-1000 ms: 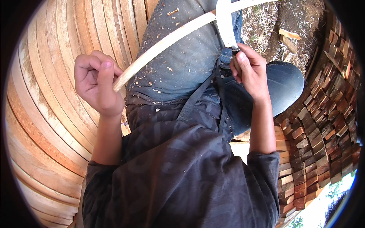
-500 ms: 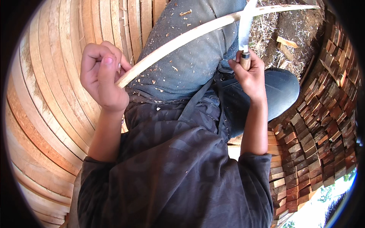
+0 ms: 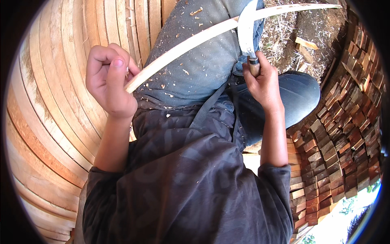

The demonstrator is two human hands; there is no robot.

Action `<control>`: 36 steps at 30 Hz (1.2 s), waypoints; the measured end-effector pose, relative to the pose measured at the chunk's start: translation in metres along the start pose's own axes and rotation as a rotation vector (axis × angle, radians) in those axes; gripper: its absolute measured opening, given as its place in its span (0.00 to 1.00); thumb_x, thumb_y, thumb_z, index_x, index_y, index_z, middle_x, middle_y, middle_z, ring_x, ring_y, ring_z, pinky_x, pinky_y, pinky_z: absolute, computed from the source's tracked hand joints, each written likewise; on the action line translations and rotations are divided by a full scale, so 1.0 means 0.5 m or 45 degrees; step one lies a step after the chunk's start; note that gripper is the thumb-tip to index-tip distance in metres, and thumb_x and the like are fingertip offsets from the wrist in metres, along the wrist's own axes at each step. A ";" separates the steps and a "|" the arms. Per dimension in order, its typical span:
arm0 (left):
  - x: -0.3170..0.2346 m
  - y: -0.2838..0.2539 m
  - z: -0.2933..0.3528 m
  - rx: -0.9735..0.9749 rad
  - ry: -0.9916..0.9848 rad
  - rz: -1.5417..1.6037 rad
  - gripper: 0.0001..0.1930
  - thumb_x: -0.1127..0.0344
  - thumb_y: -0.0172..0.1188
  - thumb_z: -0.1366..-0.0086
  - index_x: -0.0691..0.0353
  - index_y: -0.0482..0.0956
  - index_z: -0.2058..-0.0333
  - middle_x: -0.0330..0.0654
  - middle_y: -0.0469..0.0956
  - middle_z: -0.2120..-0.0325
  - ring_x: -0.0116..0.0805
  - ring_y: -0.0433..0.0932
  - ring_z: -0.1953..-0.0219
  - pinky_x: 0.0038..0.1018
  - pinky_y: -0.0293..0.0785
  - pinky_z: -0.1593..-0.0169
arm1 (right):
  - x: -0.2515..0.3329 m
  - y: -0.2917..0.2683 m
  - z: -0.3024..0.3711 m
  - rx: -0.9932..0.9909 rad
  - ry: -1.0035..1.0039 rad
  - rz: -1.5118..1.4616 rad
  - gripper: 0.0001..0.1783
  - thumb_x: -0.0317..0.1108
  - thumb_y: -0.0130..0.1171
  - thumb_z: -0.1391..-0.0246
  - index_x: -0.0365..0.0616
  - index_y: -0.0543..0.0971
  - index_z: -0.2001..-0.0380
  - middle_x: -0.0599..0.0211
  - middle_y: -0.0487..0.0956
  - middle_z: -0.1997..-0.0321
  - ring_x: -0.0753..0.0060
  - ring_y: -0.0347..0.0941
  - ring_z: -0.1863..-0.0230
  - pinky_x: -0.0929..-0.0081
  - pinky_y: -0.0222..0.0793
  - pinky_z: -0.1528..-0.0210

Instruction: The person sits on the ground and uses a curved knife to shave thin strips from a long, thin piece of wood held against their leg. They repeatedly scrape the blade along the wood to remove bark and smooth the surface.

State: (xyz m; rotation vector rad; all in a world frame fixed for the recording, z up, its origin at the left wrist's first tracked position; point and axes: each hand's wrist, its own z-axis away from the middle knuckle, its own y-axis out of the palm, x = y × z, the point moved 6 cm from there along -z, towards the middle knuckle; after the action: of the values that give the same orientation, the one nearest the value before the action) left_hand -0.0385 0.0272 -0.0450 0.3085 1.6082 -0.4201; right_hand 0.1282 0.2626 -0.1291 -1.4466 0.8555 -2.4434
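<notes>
Long pale boards (image 3: pixel 55 95) line the left side, packed close; stacked wood pieces (image 3: pixel 335 146) fill the right. Shavings (image 3: pixel 280 34) litter the dirt ground (image 3: pixel 331 26) ahead, and bright daylight (image 3: pixel 343 217) glares beyond the stacked wood pieces.

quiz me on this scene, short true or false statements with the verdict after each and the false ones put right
1. The right hand grips the handle of a curved blade. True.
2. The left hand is on the blade. False: it holds the near end of a pale wooden strip.
3. In view, the strip crosses over a trouser leg. True.
4. The person wears a white shirt. False: the shirt is dark.
5. Long planks line the left side of the picture. True.
6. The right side shows a brick wall. False: it shows many stacked wood pieces.
</notes>
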 end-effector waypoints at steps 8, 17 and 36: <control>0.009 -0.006 0.005 -0.005 0.002 0.027 0.11 0.63 0.39 0.31 0.65 0.62 0.70 0.41 0.59 0.80 0.30 0.63 0.82 0.21 0.61 0.76 | -0.001 0.018 -0.020 0.038 -0.068 -0.142 0.08 0.21 0.55 0.51 0.40 0.74 0.66 0.72 0.72 0.81 0.84 0.69 0.77 0.80 0.64 0.74; 0.011 -0.007 0.009 0.020 0.018 0.078 0.15 0.58 0.38 0.31 0.65 0.62 0.69 0.42 0.59 0.80 0.31 0.63 0.82 0.22 0.61 0.77 | -0.008 0.043 -0.004 0.413 0.159 -0.708 0.07 0.19 0.54 0.54 0.43 0.69 0.75 0.78 0.65 0.80 0.89 0.59 0.77 0.84 0.58 0.76; 0.017 -0.004 -0.001 0.017 -0.064 0.136 0.18 0.52 0.37 0.31 0.63 0.62 0.69 0.41 0.60 0.79 0.31 0.63 0.81 0.22 0.61 0.75 | 0.009 0.044 0.003 0.003 -0.050 -0.261 0.07 0.21 0.55 0.55 0.37 0.72 0.68 0.68 0.71 0.81 0.82 0.67 0.77 0.79 0.65 0.72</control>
State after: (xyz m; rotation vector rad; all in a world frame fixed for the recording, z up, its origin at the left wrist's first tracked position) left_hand -0.0404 0.0250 -0.0533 0.3893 1.5330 -0.3539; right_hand 0.1242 0.2420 -0.1372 -1.6510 0.7285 -2.5482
